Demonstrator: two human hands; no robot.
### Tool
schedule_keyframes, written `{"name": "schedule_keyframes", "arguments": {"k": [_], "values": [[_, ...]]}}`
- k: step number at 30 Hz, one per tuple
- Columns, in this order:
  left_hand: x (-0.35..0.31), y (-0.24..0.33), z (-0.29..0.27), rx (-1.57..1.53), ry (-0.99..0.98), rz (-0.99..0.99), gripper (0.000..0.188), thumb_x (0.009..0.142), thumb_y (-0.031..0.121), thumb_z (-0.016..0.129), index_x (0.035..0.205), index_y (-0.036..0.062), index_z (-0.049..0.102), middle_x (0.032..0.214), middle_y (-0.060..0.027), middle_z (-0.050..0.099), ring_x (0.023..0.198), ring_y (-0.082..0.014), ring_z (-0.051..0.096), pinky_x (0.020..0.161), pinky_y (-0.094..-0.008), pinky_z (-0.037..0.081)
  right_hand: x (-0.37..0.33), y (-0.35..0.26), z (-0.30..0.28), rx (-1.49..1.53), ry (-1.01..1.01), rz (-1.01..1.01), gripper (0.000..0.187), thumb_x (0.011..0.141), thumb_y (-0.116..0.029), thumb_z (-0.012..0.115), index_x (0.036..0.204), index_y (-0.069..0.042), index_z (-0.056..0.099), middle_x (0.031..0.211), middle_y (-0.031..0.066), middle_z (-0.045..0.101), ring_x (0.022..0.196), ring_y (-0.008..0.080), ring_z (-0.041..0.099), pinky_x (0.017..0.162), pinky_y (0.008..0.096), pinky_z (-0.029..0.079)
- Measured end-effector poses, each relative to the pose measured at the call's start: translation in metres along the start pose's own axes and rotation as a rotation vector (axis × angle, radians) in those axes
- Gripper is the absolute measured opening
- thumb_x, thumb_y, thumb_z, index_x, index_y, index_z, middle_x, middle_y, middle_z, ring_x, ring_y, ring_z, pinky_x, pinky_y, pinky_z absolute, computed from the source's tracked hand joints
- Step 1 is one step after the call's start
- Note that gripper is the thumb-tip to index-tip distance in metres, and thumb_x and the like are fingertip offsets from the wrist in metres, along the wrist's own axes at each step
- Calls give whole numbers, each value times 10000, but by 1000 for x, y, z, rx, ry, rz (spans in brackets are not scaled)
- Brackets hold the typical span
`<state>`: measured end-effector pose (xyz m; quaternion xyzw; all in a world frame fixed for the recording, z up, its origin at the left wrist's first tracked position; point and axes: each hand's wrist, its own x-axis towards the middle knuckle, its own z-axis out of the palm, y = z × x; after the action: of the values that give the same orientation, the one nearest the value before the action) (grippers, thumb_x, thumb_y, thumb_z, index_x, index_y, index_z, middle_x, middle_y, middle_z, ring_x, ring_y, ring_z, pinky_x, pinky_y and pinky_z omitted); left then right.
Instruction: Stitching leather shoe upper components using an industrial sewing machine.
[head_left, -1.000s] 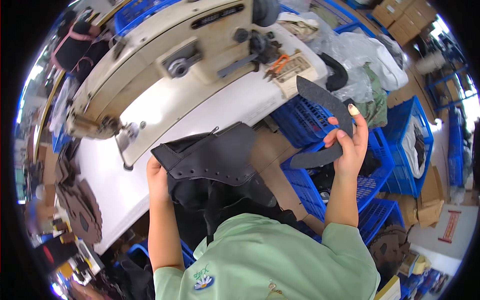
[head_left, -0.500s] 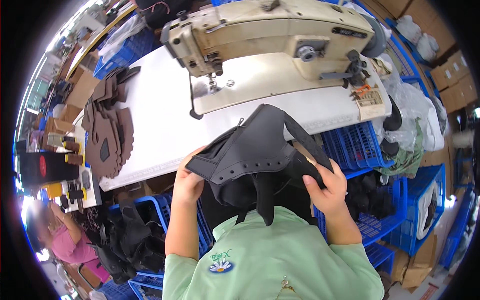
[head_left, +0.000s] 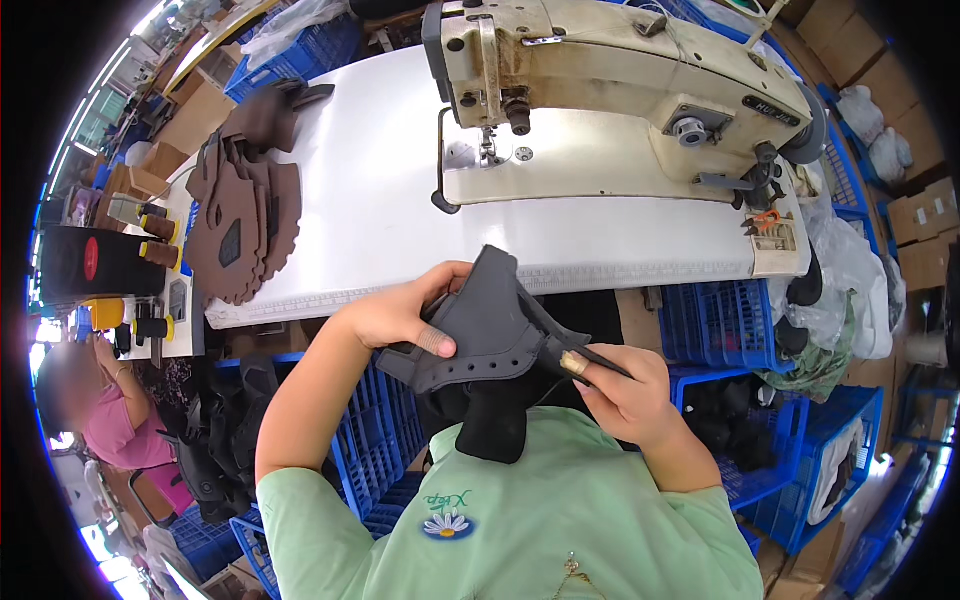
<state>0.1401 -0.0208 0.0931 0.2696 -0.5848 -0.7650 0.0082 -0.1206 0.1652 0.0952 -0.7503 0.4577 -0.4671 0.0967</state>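
Note:
A black boot upper (head_left: 470, 335), with a row of eyelet holes along one edge, is held between my hands in front of the sewing table. My left hand (head_left: 405, 315) grips its left side, the thumb lying on the outer face. On the other side, my right hand (head_left: 628, 390) pinches a black edge of the upper, where a small tan patch (head_left: 573, 362) shows by the fingertips. A soft black flap (head_left: 492, 420) hangs below the eyelets against my green shirt. Beyond the upper stands a cream sewing machine (head_left: 600, 80), its needle area apart from my hands.
Brown cut pieces (head_left: 245, 220) lie stacked on the left of the white table (head_left: 360, 220). Orange-handled snips (head_left: 765, 222) rest at its right end. Blue crates (head_left: 715, 325) with dark pieces stand around me. At far left sits a person in pink (head_left: 125, 415) near thread spools (head_left: 160, 240).
The boot upper has moved lower and turned, closer to my body. My left hand has shifted onto its upper left side; the right now pinches its edge. The view has swung left.

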Motion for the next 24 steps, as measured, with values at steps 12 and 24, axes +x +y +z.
{"name": "schedule_keyframes", "arguments": {"k": [12, 24], "values": [[17, 12, 27, -6, 284, -39, 651, 649, 80, 899, 1239, 0, 635, 1087, -89, 703, 1010, -182, 658, 942, -326, 511, -3, 6, 16, -19, 113, 261, 242, 842, -36, 702, 1078, 12, 693, 1016, 159, 685, 719, 260, 669, 606, 335, 539], [-38, 25, 5, 167, 521, -257, 405, 727, 132, 852, 1069, -19, 695, 936, -85, 722, 820, -150, 669, 800, -298, 542, 52, 114, 19, 475, 266, 705, 338, 993, -100, 558, 1313, -1, 595, 1023, 81, 651, 686, 130, 598, 678, 267, 504]]}}
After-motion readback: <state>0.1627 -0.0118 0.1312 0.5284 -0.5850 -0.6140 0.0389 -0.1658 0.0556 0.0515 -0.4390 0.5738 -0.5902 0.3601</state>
